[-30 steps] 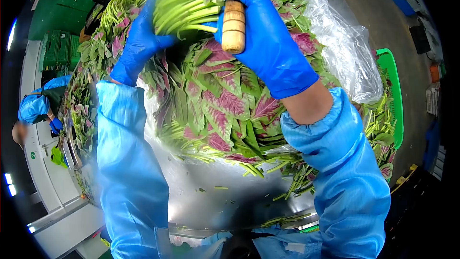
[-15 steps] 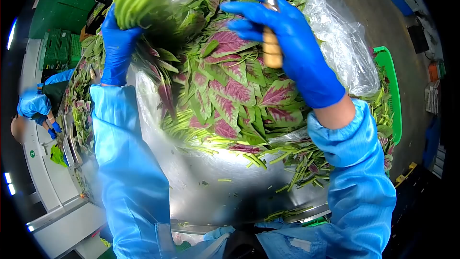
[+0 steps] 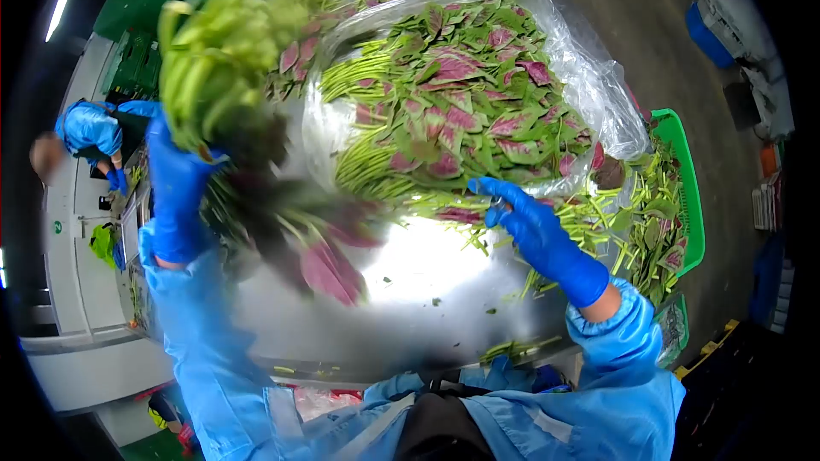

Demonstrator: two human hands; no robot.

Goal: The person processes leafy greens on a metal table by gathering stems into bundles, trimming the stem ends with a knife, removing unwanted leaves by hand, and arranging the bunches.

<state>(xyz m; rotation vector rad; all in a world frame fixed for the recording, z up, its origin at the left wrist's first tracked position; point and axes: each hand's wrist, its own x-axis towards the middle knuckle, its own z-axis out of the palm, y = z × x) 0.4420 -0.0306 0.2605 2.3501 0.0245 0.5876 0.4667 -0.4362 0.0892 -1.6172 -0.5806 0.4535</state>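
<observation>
My left hand [image 3: 175, 196], in a blue glove, is closed around a bunch of red amaranth [image 3: 209, 77]. The bunch is smeared by motion; its cut green stems point up and its purple-green leaves hang down to the right. My right hand [image 3: 547, 248], also gloved, has its fingers curled round a knife [image 3: 497, 203], of which only a small grey metal part shows. It hovers above the near edge of a big heap of amaranth [image 3: 461, 111] lying on a clear plastic bag [image 3: 589, 85].
A steel table [image 3: 359, 316] carries the heap and scattered stem cuttings [image 3: 521, 348]. At its right stands a green basket [image 3: 688, 196] with trimmings in it. A co-worker [image 3: 90, 128] in blue bends over another work surface at the left. Green crates [image 3: 137, 60] are stacked behind.
My left hand has moved down and left with the bunch, now tilted across the table. My right hand has dropped toward the near side of the heap. The view has shifted, showing more of the bag.
</observation>
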